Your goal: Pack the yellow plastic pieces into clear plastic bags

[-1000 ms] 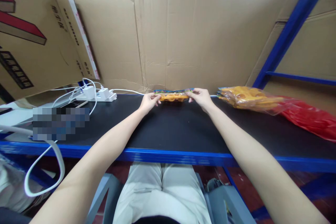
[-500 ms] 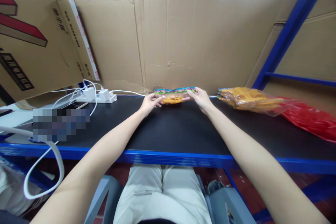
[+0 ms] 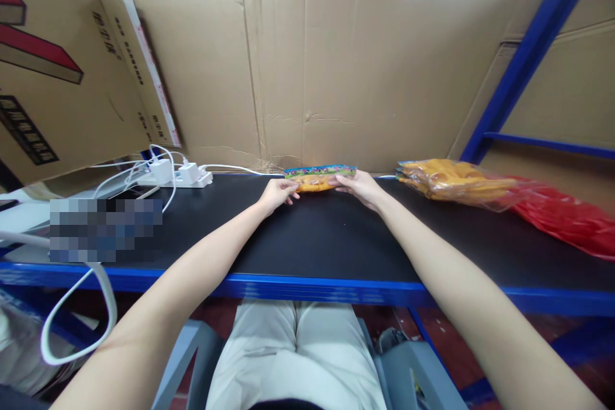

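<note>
Between my hands, near the back of the black tabletop, is a clear plastic packet [image 3: 314, 183] with orange contents and a colourful blue-and-green printed header along its far edge. My left hand [image 3: 278, 196] pinches the packet's left end between thumb and fingers. On its right end my right hand [image 3: 359, 188] is closed, thumb on top and fingers at the side. What the orange item inside is, I cannot make out. To the right lies a pile of similar clear packets [image 3: 446, 179] with orange contents, touching a red plastic bag [image 3: 567, 221].
A white power strip [image 3: 196, 179] with chargers and looping white cables [image 3: 170, 166] sits at the back left, beside a blurred-out object [image 3: 106, 230]. A cardboard sheet [image 3: 365, 77] stands behind the black tabletop [image 3: 307, 250]. A blue metal post [image 3: 523, 57] rises at right.
My right hand has shifted slightly down and left along the packet. The packet now lies flatter and a little lower, with both hands still on its ends.
</note>
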### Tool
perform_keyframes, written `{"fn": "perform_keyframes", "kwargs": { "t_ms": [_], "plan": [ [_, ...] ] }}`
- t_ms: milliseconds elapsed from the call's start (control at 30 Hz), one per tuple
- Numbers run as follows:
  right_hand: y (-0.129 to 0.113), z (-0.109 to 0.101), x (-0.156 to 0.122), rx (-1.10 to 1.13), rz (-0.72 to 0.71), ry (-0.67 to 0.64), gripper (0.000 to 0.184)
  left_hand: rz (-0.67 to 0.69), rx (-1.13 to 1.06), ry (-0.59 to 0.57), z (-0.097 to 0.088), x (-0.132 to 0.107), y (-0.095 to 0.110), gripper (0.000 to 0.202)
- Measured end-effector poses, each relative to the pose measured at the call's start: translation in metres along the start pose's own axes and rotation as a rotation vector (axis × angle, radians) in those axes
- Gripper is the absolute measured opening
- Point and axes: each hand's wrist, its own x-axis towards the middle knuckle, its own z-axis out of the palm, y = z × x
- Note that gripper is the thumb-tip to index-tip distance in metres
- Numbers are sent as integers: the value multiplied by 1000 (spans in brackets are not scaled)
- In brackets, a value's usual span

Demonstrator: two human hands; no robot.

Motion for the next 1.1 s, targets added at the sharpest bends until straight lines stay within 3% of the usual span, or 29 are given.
{"fn": "perform_keyframes", "kwargs": {
  "t_ms": [100,333,433,533,633,733,933,1100],
  "plan": [
    [3,-2,3,-132,-33,0,12,-11,6,-1,-1,4,-4,22],
    [-5,-2,9,-400,-402,89,32,103,-6,93,1,9,-1,15],
    [-7,1,7,-309,-397,97,39,123,-57,35,0,8,0,18],
    [-10,6,2,-159,-355,114,43,88,-81,-48,-1,5,-2,35],
    [-13,12,-2,-62,-333,116,41,16,-43,-107,-2,3,-4,47],
    [-17,14,-3,-53,-354,149,37,3,-30,-90,-2,2,-2,43],
    [-31,17,-10,-274,-533,301,18,129,-117,-18,-3,2,14,40],
    [-37,21,-17,-306,-643,296,16,197,-183,-1,-7,-1,21,43]
  ]
}}
